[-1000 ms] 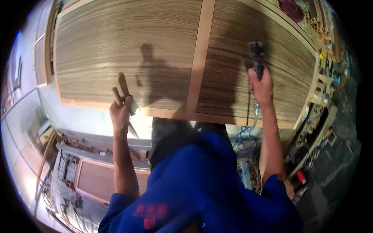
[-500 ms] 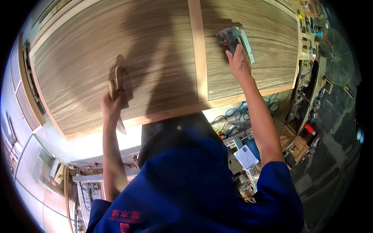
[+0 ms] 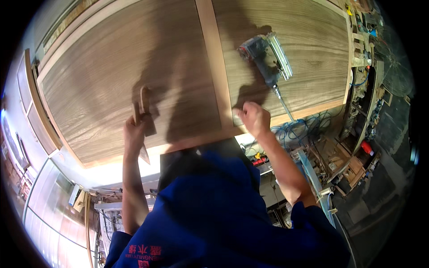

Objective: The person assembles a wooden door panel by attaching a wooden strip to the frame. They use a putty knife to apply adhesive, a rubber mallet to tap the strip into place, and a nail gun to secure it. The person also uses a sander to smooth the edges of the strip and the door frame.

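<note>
My left hand (image 3: 133,133) is closed around two putty knives (image 3: 145,99) with wooden handles. One blade lies flat beside the fingers, and the other points back toward me past the wrist. My right hand (image 3: 255,119) hovers over the near frame rail, fingers curled and nothing visible in them. Beyond it, apart from the hand, a nail gun (image 3: 255,47) rests on the panel, an air hose fitting (image 3: 279,93) at its handle end. Both hands are over a large wood-grain panel (image 3: 103,89) edged and divided by pale wood strips (image 3: 213,62).
Blue hose (image 3: 292,131) lies coiled below the panel's near right edge. Shelves cluttered with tools and wood scraps (image 3: 348,167) line the right, with a red bottle (image 3: 367,148) and a round wire fan guard (image 3: 393,69). Another framed panel (image 3: 38,111) leans at the left.
My right hand has let go of the nail gun and drawn back toward me and to the left. The nail gun stays on the panel. My left hand still holds the putty knives.
</note>
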Demonstrator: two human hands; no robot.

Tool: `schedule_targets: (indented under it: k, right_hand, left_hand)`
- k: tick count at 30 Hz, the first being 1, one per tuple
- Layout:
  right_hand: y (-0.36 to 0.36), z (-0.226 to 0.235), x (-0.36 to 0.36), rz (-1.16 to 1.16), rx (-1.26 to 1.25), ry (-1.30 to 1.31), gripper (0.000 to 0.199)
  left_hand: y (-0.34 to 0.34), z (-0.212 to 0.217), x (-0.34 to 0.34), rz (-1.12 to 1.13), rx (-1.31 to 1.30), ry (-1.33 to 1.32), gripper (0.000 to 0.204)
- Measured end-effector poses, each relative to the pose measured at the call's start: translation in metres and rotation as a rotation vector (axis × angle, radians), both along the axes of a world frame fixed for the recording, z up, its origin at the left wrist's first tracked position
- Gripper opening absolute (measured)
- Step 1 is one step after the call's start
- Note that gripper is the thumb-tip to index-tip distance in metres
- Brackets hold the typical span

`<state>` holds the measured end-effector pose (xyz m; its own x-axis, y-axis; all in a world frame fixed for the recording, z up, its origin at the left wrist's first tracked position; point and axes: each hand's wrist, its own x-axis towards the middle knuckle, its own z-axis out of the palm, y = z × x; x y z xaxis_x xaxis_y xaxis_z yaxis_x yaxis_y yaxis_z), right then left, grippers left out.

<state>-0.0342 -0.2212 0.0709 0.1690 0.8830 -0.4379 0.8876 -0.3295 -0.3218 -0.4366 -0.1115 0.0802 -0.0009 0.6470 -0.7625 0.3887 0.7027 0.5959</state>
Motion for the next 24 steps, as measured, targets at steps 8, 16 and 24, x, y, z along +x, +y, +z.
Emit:
schedule_targets:
  k: [8, 16, 24]
  right_hand:
    - [0.07, 0.058, -0.086, -0.348, -0.21, 0.899, 0.03]
    - [0.201, 0.051, -0.036, -0.58, 0.211, 1.026, 0.025]
    - [0.462, -0.026, 0.074, -0.638, 0.337, 1.042, 0.02]
  left_hand:
    - [-0.014, 0.007, 0.089, -0.167, -0.07, -0.296, 0.026]
    - [0.029, 0.027, 0.094, -0.003, 0.179, -0.133, 0.013]
    - [0.036, 0.033, 0.02, 0.42, -0.014, -0.29, 0.029]
